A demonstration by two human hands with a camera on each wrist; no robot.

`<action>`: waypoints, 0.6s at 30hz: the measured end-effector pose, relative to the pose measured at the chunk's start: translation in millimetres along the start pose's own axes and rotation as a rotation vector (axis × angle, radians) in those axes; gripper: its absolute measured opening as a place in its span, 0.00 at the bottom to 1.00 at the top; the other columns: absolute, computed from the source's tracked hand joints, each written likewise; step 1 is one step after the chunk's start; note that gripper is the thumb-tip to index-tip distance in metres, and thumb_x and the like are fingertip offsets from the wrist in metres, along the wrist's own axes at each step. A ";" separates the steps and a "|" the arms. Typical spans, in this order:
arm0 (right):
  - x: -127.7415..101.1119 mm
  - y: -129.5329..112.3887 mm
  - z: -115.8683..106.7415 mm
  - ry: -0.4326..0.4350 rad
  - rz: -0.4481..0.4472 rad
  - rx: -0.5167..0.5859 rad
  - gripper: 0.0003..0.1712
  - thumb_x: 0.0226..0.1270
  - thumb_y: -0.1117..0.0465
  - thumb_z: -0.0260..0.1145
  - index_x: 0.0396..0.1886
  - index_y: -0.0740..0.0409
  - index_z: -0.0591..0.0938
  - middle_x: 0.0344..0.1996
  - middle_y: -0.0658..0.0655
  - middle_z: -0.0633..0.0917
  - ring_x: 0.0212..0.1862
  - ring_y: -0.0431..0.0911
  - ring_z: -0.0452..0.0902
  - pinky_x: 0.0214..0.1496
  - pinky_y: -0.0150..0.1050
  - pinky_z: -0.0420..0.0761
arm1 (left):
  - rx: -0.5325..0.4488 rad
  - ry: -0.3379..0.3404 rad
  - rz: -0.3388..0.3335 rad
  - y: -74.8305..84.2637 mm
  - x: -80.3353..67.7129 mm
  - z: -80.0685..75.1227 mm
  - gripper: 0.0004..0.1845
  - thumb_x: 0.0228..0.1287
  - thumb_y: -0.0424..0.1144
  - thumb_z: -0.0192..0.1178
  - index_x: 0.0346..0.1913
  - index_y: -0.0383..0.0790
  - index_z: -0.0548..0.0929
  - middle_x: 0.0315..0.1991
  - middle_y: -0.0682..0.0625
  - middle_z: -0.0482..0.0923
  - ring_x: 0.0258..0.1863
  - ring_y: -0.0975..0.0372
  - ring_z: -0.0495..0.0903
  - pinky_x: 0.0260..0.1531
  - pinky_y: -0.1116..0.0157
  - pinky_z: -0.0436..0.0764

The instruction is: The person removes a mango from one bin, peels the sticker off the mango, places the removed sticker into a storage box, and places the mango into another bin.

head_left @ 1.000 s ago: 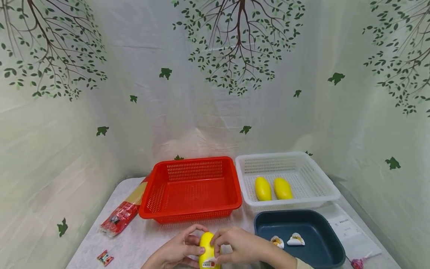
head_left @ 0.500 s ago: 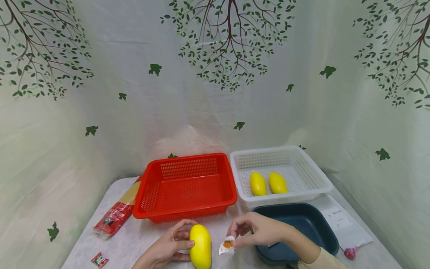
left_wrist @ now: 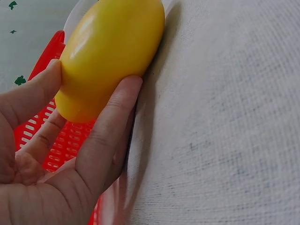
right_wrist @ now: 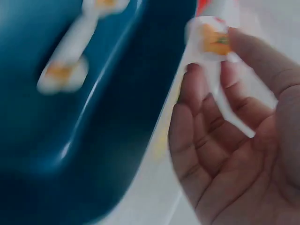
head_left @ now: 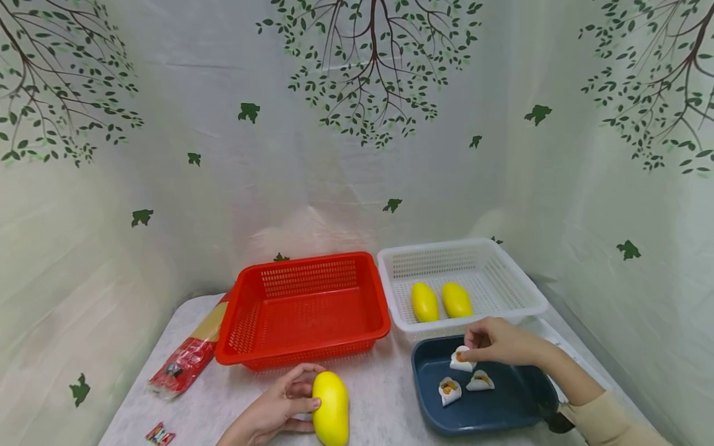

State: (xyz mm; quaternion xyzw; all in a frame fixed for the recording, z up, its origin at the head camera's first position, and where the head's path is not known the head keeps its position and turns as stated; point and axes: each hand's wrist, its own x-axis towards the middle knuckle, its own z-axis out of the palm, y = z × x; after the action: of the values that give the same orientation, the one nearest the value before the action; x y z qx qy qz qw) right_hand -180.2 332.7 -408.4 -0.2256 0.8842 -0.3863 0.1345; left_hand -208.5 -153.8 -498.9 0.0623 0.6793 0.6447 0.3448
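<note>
My left hand (head_left: 273,406) holds a smooth yellow mango (head_left: 331,409) upright at the table's front, thumb on one side and fingers on the other. In the left wrist view the fingertips lie along the mango's (left_wrist: 112,51) lower part. Over the dark blue tray (head_left: 502,412), my right hand (head_left: 504,344) pinches a curled white sticker (head_left: 462,359) with an orange print between thumb and fingertips. The right wrist view shows this sticker (right_wrist: 213,40), blurred, at the fingertips. Two similar curled stickers, one at left (head_left: 449,391) and one at right (head_left: 480,381), lie on the tray's bottom.
A red basket (head_left: 307,356) stands behind the left hand. To its right, a white basket (head_left: 524,310) holds two yellow mangoes (head_left: 440,301). A red and gold packet (head_left: 189,362) and a small wrapped candy (head_left: 160,433) lie at left.
My right hand has peeled the sticker off the mango and carried it right, over the dark blue tray. My left hand keeps hold of the mango. The head view has shifted slightly.
</note>
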 end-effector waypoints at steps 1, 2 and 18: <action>-4.4 5.1 -4.9 0.004 0.030 -0.031 0.12 0.72 0.56 0.75 0.32 0.55 0.82 0.24 0.44 0.78 0.26 0.34 0.72 0.28 0.27 0.72 | 0.000 0.000 -0.004 0.4 -0.4 -0.1 0.33 0.71 0.32 0.70 0.76 0.47 0.72 0.54 0.41 0.76 0.49 0.50 0.83 0.49 0.44 0.92; -8.9 9.2 -8.8 0.002 0.063 -0.055 0.13 0.71 0.55 0.76 0.31 0.54 0.82 0.23 0.43 0.77 0.25 0.34 0.71 0.27 0.28 0.72 | 0.001 0.000 -0.008 0.5 -0.6 -0.3 0.33 0.71 0.32 0.71 0.76 0.47 0.72 0.55 0.41 0.76 0.49 0.49 0.83 0.49 0.44 0.92; -30.6 30.1 -9.9 -0.074 0.407 -0.230 0.19 0.62 0.59 0.82 0.17 0.55 0.83 0.11 0.48 0.80 0.14 0.37 0.75 0.18 0.30 0.78 | 0.002 0.004 -0.016 1.0 -0.3 0.6 0.34 0.70 0.33 0.72 0.75 0.47 0.72 0.53 0.42 0.75 0.48 0.50 0.83 0.49 0.43 0.92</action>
State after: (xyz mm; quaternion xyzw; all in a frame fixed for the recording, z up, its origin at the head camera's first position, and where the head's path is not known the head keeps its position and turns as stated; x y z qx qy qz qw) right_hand -166.8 372.3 -422.3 -0.0706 0.9441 -0.2395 0.2153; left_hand -208.3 -153.3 -497.8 0.0560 0.6813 0.6413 0.3485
